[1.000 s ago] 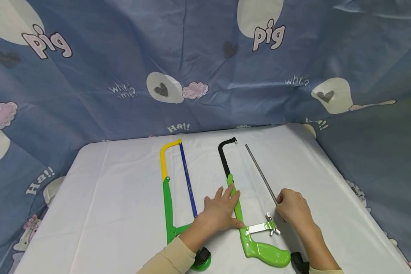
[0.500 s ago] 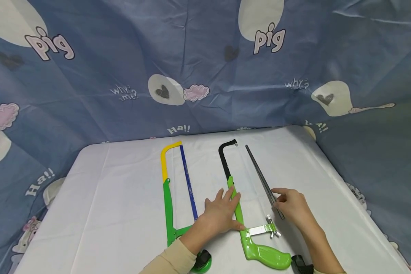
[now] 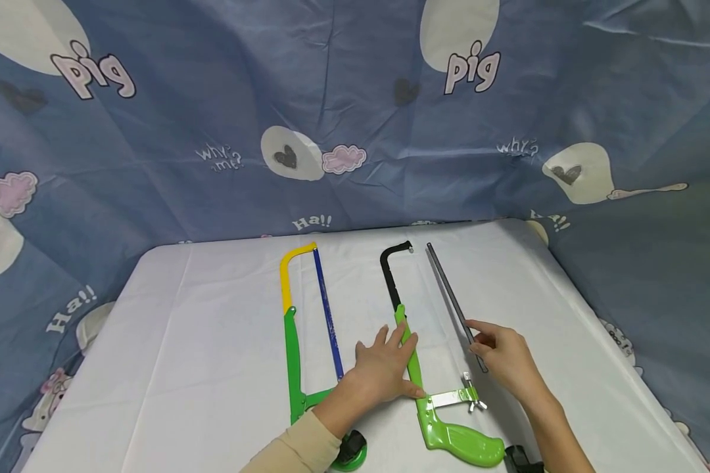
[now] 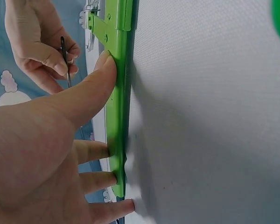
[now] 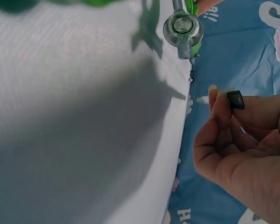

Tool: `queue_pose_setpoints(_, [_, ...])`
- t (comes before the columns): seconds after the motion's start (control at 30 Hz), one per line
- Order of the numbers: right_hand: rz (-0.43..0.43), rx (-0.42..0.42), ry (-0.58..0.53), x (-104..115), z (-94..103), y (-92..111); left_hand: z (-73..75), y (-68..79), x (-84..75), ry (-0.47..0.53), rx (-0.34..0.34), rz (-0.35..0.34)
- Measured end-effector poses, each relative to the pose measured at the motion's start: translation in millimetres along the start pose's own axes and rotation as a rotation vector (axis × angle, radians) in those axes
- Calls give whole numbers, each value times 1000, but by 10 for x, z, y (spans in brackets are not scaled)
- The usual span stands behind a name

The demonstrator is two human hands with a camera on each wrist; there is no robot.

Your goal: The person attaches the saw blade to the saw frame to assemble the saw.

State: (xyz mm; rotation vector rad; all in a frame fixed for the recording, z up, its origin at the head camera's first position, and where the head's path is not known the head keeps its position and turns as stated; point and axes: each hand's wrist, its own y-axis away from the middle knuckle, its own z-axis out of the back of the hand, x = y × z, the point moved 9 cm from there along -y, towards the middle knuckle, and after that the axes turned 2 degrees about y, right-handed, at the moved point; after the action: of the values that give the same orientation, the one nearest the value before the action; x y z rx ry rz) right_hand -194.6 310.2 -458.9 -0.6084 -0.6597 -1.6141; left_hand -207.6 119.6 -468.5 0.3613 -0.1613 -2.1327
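My left hand (image 3: 381, 368) lies spread on the light green hacksaw frame (image 3: 415, 368), its thumb near the handle and its fingertips farther up. In the left wrist view the straight fingers and thumb press along the green bar (image 4: 119, 93). The frame's black front arm (image 3: 390, 282) curves towards a small pin, with no blade across it. My right hand (image 3: 505, 358) pinches a dark grey hacksaw blade (image 3: 448, 289) near its near end, right of the frame. In the right wrist view the blade's dark end (image 5: 236, 100) sticks out between thumb and fingers.
A second hacksaw, with a green and yellow frame (image 3: 292, 355) and a blue blade (image 3: 328, 309), lies to the left, partly under my left forearm. A wing nut (image 3: 477, 406) juts from the light green saw's bracket. Printed blue cloth (image 3: 378, 190) hangs behind the white table (image 3: 213, 368).
The right hand's grip has loosened from over the blade's near end to a pinch, leaving that end showing. The blade now stands apart from its shadow. The left hand stays in place.
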Motion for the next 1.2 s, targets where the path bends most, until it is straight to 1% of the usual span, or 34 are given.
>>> queue_pose_setpoints(0.27, [44,32,-5,76,-39,-39,-30,-26,6,23,-14,-11])
queue_pose_setpoints(0.37, [44,48,-13,75,-62,-54,-44,-31,5,27,-16,-16])
queue_pose_setpoints(0.53, [33,64,-15,57,-94,-74,-27,-19,-3,9,-11,-18])
queue_pose_setpoints(0.7, [51,74,-2,78,-120,-85,-3,-12,-2,-17,-7,-11])
queue_pose_setpoints(0.93, [21,93,-6,77,-152,-84,-23,-23,6,-11,-10,-13])
queue_pose_setpoints(1.2, [13,100,-6,81,-169,-92,-14,-16,16,-14,-28,-14])
